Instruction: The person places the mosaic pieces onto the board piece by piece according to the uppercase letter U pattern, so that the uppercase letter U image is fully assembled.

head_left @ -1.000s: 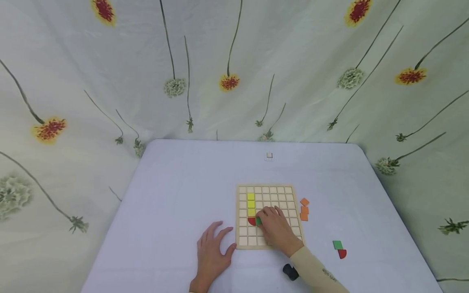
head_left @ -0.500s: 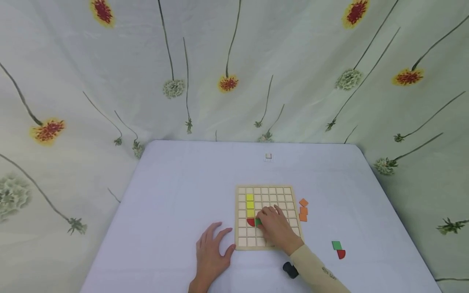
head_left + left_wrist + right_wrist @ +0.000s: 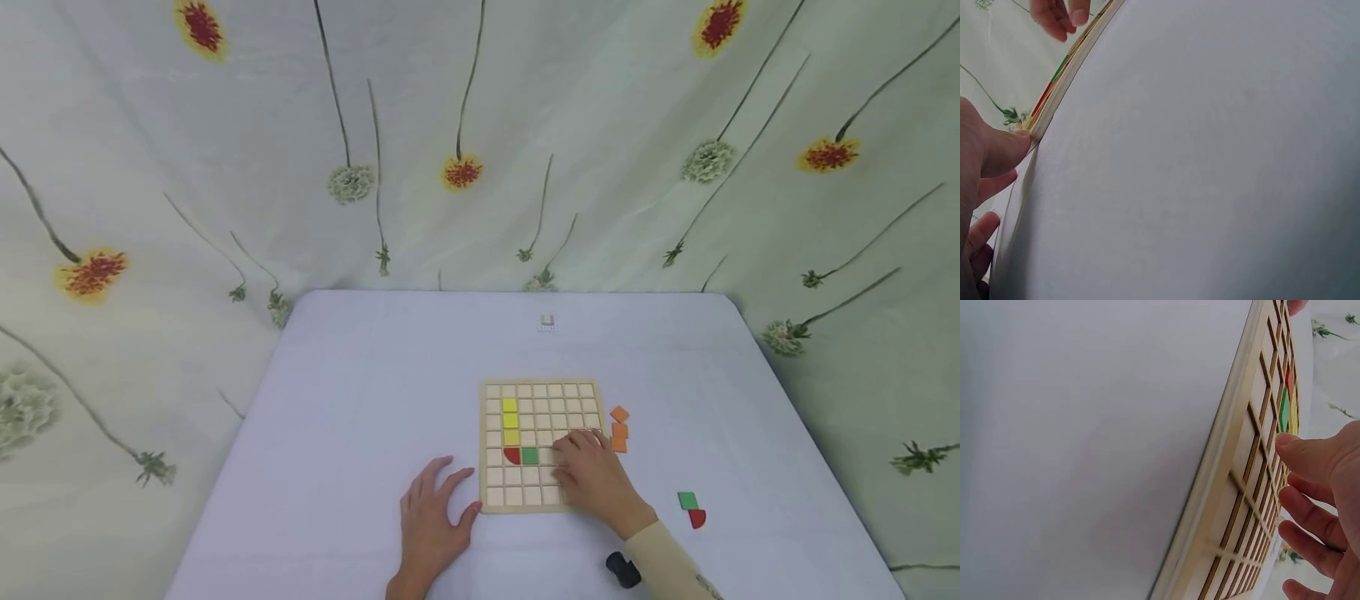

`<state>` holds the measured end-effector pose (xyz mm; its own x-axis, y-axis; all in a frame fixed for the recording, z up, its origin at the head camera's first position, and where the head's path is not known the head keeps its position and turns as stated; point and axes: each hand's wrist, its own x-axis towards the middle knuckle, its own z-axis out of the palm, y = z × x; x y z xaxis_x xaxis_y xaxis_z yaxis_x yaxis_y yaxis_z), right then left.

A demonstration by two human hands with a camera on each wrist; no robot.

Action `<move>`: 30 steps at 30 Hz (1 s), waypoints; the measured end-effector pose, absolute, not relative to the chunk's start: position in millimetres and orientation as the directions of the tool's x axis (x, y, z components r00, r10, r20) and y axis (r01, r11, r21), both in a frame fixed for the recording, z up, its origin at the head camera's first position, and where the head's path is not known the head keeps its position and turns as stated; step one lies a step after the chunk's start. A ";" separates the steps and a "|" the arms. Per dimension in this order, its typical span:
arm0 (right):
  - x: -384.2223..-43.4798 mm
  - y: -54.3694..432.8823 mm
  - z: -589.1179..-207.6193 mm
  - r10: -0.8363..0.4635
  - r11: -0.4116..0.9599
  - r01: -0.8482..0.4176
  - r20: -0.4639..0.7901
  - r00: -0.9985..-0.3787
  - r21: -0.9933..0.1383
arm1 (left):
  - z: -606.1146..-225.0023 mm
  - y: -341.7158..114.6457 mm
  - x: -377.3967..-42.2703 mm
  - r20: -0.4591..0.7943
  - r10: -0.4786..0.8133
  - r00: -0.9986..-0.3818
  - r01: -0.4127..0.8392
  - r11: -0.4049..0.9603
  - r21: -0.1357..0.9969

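Observation:
A square wooden grid board (image 3: 540, 475) lies on the white table. Down its second column run yellow square tiles (image 3: 511, 420), with a red quarter-circle tile (image 3: 512, 456) below them. Right of the red one sits a green square tile (image 3: 529, 456). My left hand (image 3: 435, 525) rests by the board's lower left corner, fingers spread, its thumb (image 3: 1015, 150) against the edge. Over the right part of the board is my right hand (image 3: 596, 479). In the right wrist view its thumb (image 3: 1310, 453) and loosely bent fingers are apart, holding nothing.
Several orange square tiles (image 3: 619, 430) lie off the board's right side. Farther right are a loose green tile (image 3: 687, 501) and a red quarter-circle tile (image 3: 697, 518). A small printed card (image 3: 547, 322) is near the back edge. A black device (image 3: 622, 570) sits by the right wrist.
My right hand has let go of the green tile, which stays in its cell beside the red one, and has moved right across the board. My left hand keeps its place.

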<state>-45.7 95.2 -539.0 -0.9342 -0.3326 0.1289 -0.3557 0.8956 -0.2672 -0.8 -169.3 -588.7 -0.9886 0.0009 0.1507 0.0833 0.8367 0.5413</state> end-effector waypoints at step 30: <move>19.0 239.2 -535.2 0.023 0.973 0.018 0.020 -1.000 -0.232 | -587.9 -165.9 -3.8 0.120 -0.002 -0.993 0.064 0.837 0.543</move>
<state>19.0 239.2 -535.2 -0.9995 0.0232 0.0198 0.0180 0.9726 -0.2319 -3.8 -165.9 -587.9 -0.9928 -0.0022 0.1198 0.0637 0.8374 0.5428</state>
